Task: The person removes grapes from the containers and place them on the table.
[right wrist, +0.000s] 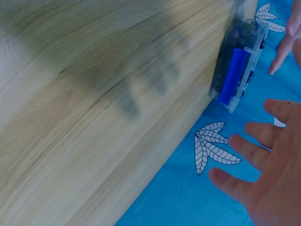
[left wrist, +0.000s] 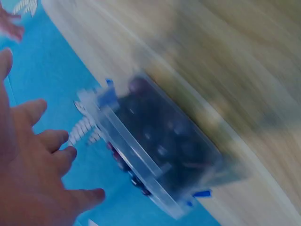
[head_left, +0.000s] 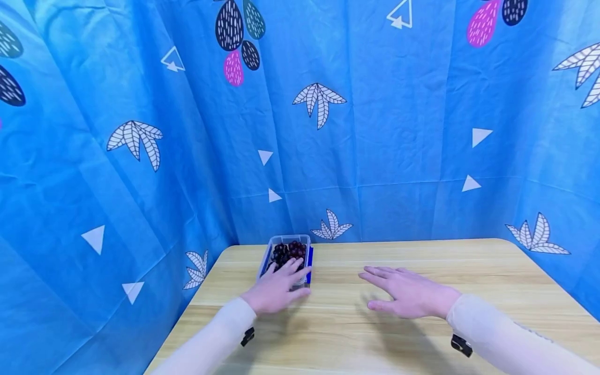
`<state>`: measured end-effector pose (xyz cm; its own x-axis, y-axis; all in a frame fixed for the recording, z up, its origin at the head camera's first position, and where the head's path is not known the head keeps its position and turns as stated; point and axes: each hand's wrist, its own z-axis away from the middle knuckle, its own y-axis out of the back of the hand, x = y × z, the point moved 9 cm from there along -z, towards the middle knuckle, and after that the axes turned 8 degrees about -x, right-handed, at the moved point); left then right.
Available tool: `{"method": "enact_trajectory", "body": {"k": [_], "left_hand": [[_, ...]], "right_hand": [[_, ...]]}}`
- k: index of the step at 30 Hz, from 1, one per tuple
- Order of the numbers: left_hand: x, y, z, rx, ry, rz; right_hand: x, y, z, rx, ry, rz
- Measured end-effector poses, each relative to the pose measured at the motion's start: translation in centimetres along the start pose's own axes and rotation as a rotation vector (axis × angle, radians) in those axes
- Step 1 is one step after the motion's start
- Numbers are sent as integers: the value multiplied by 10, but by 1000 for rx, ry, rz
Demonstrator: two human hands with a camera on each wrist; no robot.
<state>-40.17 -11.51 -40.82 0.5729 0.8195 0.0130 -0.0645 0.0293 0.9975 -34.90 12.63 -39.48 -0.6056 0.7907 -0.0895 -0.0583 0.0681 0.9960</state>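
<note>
A clear plastic container (head_left: 263, 260) with blue side clips stands at the far left of the table, filled with dark grapes (head_left: 296, 249). My left hand (head_left: 276, 291), fingers spread, overlaps its near end in the head view. In the left wrist view, a gap shows between the left fingers (left wrist: 56, 141) and the container (left wrist: 160, 141), which is blurred there. Farther right, my right hand (head_left: 410, 292) hovers over the table, its fingers straight and holding nothing. The container's blue clip (right wrist: 233, 77) faces that hand in the right wrist view.
The light wooden table (head_left: 450, 260) has rounded far corners. A blue patterned curtain (head_left: 398, 130) hangs close behind its far edge and along both sides. Both sleeves carry a small black wrist device, such as the right one (head_left: 461, 345).
</note>
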Motion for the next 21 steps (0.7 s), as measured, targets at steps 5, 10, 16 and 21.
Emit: {"method": "enact_trajectory", "body": {"k": [5, 10, 16, 21], "left_hand": [[-34, 13, -2, 156, 71, 31], [-70, 20, -1, 304, 199, 106], [-107, 13, -6, 329, 327, 175], [-137, 7, -8, 348, 420, 241]], "right_hand": [[-2, -2, -3, 12, 30, 20], [-5, -2, -3, 32, 58, 26], [-6, -4, -2, 44, 68, 33], [-7, -2, -6, 48, 80, 19]]}}
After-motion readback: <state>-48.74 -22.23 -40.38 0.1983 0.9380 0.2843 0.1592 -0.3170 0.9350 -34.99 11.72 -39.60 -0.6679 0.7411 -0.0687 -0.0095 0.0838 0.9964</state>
